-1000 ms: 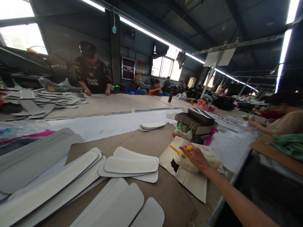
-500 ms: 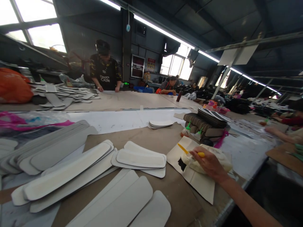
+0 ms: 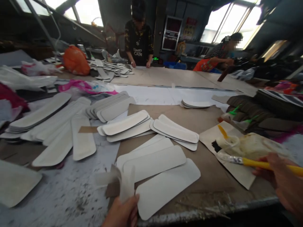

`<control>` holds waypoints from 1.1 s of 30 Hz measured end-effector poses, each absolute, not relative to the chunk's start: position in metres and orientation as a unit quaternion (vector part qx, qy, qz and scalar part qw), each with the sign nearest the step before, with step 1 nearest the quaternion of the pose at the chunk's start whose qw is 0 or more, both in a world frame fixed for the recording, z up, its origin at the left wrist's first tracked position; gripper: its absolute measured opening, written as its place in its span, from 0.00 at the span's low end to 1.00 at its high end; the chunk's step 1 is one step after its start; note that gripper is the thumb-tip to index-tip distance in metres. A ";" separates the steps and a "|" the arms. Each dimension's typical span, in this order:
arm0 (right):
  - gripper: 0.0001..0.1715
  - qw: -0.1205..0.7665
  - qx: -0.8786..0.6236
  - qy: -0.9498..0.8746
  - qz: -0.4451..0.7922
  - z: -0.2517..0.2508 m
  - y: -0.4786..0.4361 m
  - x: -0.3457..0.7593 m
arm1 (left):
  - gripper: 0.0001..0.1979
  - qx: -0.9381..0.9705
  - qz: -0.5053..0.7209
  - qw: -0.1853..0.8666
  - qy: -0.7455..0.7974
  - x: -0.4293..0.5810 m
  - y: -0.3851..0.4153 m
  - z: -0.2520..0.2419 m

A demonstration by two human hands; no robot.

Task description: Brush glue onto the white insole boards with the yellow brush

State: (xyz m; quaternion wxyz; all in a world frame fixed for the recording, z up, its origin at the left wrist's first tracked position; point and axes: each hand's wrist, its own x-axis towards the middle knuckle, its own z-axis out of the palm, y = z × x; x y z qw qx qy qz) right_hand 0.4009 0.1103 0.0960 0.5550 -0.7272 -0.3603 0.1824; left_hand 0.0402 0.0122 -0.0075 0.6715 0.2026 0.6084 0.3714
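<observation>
Head view. The right hand (image 3: 284, 183), at the near right, pinches the yellow handle of a brush (image 3: 265, 165); its bristles point left over a cream sheet (image 3: 241, 176). In the earlier frames this hand was at the pale container (image 3: 233, 142); it now lies nearer and farther right, with the brush clear of the opening. A second yellow implement (image 3: 222, 131) stands tilted at the container's mouth.

The left hand (image 3: 123, 212), out of sight in both earlier frames, has entered at the near edge. Its thumb and fingers pinch blurred pale strips (image 3: 127, 186). The thumb lies at the near left corner of the nearest white panel (image 3: 169, 189); whether it touches cannot be told. This panel, formerly cut off by the picture's edge, now shows whole on the brown sheet (image 3: 210, 186) covering the table (image 3: 94, 186). Overlapping panels (image 3: 153, 162) lie just beyond it.

The view has swung left and down, bringing in more panel stacks (image 3: 59, 126) at the left and the whole orange bag (image 3: 76, 61) at the far left. The far co-worker (image 3: 139, 41) still stands with both hands on the table beyond.
</observation>
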 end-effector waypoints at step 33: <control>0.07 0.390 -0.533 -0.737 0.143 0.049 0.073 0.300 | 0.22 0.233 0.387 0.671 0.588 0.040 0.006 -0.015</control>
